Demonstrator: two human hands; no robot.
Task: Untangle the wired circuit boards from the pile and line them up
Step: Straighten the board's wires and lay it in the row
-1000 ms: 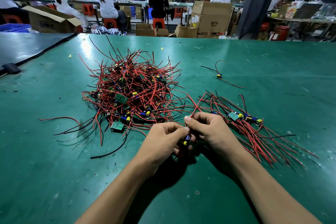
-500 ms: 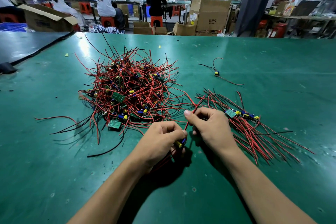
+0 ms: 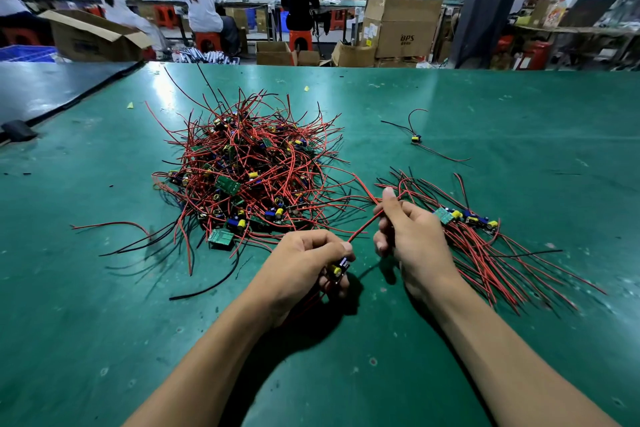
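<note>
Board (image 3: pixel 338 266) at lower centre: our left hand (image 3: pixel 298 263) grips it, likely so our right hand (image 3: pixel 415 239), pinching its wire (image 3: pixel 362 229), can straighten it.

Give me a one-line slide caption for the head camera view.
Left hand holds a board, right hand pinches its red wire, between the tangled pile and the sorted row.

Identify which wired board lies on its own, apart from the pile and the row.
The single board beyond the row, right of the pile: its wires touch neither.
</note>
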